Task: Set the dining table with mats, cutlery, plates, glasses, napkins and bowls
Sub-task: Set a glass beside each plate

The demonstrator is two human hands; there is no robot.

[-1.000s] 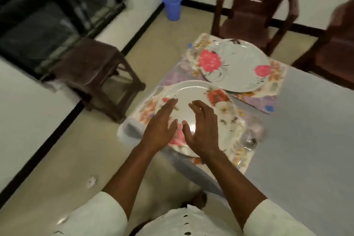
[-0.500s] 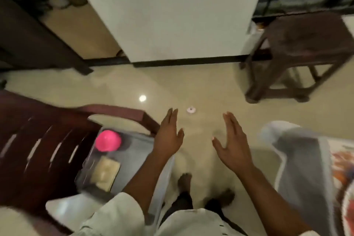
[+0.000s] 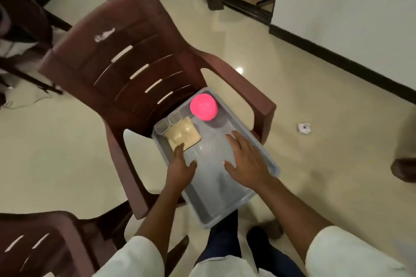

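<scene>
A grey plastic tray (image 3: 225, 213) lies on the seat of a brown plastic chair (image 3: 126, 60). At its far end sits an upturned pink bowl (image 3: 203, 107). Beside the bowl stand two clear glasses (image 3: 168, 122), and a folded beige napkin (image 3: 182, 136) lies in front of them. My left hand (image 3: 181, 164) hovers over the tray with straight fingers, its fingertips at the napkin's near edge. My right hand (image 3: 245, 159) is spread flat over the tray's middle. Neither hand holds anything.
A second brown chair (image 3: 45, 243) stands at the lower left. The cream tiled floor (image 3: 326, 108) surrounds the chairs, with a crumpled scrap of paper (image 3: 304, 128) to the right. White walls with black skirting run along the right.
My view has swung from the set table with its plates to the chair with the tray. Both hands have left the plate and now reach over the tray.
</scene>
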